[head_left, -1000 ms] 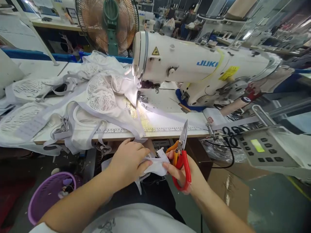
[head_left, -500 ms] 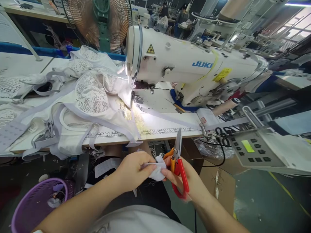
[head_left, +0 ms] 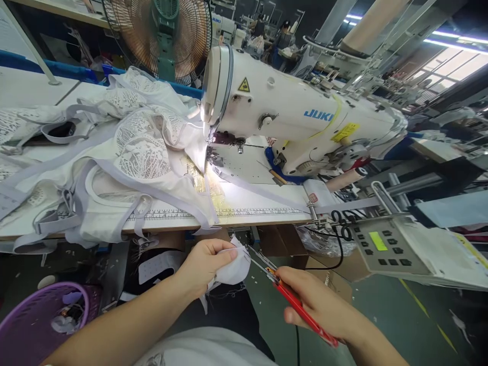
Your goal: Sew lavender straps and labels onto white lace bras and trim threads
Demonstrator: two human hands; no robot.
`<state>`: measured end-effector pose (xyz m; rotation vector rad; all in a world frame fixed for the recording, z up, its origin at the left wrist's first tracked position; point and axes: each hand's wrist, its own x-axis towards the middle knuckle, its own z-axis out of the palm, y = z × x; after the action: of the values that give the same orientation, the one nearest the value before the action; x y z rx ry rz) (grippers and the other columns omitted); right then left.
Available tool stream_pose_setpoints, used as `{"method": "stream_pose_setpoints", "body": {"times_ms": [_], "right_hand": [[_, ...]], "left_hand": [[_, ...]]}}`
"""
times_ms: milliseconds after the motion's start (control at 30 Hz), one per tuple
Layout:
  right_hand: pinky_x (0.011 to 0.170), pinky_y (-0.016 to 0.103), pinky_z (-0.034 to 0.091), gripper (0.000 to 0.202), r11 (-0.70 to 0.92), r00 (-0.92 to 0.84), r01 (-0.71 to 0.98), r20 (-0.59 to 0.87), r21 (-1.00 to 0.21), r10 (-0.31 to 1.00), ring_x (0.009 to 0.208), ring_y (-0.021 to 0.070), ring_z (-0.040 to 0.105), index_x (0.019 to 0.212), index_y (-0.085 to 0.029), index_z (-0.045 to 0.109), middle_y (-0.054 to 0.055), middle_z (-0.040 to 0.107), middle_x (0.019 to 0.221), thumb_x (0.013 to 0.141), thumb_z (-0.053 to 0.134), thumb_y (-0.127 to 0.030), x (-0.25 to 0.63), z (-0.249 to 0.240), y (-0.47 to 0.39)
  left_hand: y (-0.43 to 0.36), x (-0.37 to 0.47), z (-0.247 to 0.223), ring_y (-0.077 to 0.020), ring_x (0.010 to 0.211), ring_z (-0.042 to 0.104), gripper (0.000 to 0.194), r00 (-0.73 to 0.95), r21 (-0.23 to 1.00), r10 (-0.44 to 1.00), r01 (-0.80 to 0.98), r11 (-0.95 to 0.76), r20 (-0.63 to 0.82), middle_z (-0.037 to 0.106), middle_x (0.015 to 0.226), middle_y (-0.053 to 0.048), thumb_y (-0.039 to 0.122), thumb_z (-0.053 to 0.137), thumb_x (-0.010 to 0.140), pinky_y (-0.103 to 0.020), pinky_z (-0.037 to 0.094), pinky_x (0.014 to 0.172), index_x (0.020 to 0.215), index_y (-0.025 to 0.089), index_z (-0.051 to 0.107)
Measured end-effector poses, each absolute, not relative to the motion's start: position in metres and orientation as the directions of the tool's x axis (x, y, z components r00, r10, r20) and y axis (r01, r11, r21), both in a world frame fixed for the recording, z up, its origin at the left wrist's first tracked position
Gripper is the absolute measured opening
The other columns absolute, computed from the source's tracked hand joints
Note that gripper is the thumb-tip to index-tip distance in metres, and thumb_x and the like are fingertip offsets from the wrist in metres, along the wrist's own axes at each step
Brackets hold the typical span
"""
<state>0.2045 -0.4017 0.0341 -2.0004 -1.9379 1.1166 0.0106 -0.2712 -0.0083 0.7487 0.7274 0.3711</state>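
Left hand: grip pinched on white fabric piece, lower centre of frame, below the front edge of the surface. Right hand, lower right of centre: grip wrapped round red-handled scissors, blades look apart, pointing upper left, tips at the fabric's right edge; can't tell if touching. White lace bras heaped on surface, left of frame. Sewing machine upper centre, needle end lit. Control panel at right, green display. Purple basket lower left.
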Motion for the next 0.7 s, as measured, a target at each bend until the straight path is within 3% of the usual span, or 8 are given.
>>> {"method": "stream_pose_setpoints", "body": {"times_ms": [133,267,700], "right_hand": [[0.051,0.025,0.025,0.052,-0.186,-0.103,0.796,-0.431,-0.576,0.897,0.056,0.0122,0.03,0.065,-0.022,0.029,-0.003,0.039,0.066,0.075,0.047,-0.07,0.207,0.033,-0.405],[0.05,0.024,0.024,0.048,-0.199,-0.101,0.794,-0.447,-0.575,0.889,0.055,0.0116,0.029,0.065,-0.022,0.028,-0.004,0.037,0.064,0.076,0.051,-0.063,0.204,0.036,-0.403],[0.048,0.023,0.024,0.048,-0.286,-0.102,0.702,-0.489,-0.652,0.866,0.055,0.0099,0.03,0.065,-0.02,0.031,-0.004,0.039,0.063,0.076,0.052,-0.062,0.197,0.033,-0.397]], "left_hand": [[-0.272,0.01,-0.009,-0.0081,0.05,0.051,0.042,0.677,0.652,0.533,-0.101,0.751,-0.508,0.062,0.058,-0.001,0.042,0.084,0.044,-0.021,0.038,0.051,0.067,0.01,0.068],[-0.274,0.01,-0.009,-0.0072,0.048,0.049,0.041,0.679,0.663,0.526,-0.076,0.745,-0.513,0.06,0.055,0.0,0.042,0.084,0.046,-0.02,0.035,0.049,0.066,0.01,0.067],[-0.28,0.013,-0.008,-0.0075,0.049,0.049,0.039,0.704,0.651,0.498,-0.067,0.756,-0.505,0.06,0.054,0.0,0.042,0.083,0.047,-0.02,0.036,0.051,0.064,0.01,0.068]]}}
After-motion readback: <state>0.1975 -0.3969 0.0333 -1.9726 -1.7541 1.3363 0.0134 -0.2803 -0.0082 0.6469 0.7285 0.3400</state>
